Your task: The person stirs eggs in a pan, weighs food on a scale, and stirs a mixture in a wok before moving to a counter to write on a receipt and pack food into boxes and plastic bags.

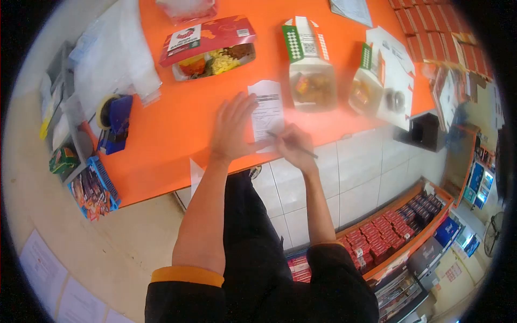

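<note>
A printed white paper slip [267, 110] lies on the orange table [177, 145] near its front edge. My left hand [232, 126] rests on the slip's left side, its fingers spread. On the lower part of the slip, my right hand [294, 146] grips a dark pen [308, 153], the tip touching the paper. Behind my left hand sits a red meal box [207, 40] with food showing at its open front. Beyond my right hand stand an open green and white box [312, 70] with food inside and a smaller one [368, 83] beside it.
A blue tape dispenser [116, 121], plastic bags [110, 48] and a blue basket of sachets [94, 188] are at the left. White packaging [396, 70] and a black box [423, 132] lie at the right. Below the table is a shelf of red packs [377, 234].
</note>
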A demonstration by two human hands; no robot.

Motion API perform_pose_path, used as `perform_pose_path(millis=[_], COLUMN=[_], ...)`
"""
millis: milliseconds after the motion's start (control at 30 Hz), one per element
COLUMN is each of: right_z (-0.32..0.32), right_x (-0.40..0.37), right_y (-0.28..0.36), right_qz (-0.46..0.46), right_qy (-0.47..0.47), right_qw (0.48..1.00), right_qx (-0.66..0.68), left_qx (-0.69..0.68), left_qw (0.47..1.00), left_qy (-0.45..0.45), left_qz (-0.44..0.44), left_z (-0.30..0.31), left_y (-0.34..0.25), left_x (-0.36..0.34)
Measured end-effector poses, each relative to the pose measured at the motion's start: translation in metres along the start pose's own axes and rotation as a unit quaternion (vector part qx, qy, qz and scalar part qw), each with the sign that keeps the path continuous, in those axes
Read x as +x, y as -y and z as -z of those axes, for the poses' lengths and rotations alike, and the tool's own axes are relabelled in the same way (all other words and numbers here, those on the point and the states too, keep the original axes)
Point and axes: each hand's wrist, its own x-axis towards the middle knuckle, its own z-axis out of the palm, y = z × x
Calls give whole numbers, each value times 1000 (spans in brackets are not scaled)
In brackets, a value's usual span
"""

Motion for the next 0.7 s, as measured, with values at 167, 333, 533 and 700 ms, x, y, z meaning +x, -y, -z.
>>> perform_pose_path(millis=[167,333,533,700], right_z=[1,13,64,38], right_x=[1,0,-7,-14], right_y=[-5,29,36,44], right_qz=[-13,63,3,62], right_qy=[12,-129,-455,-169], right_qw=[998,982,890,982], right_qx=[63,-122,-43,-63], left_qx=[6,19,40,33], left_qw=[1000,1000,998,998], left_qy=[-2,11,38,44], left_qz=[-8,-17,2,6], left_z=[-1,0,-1,1], left_y=[-3,-4,-3,-1], left_x=[1,2,2,0])
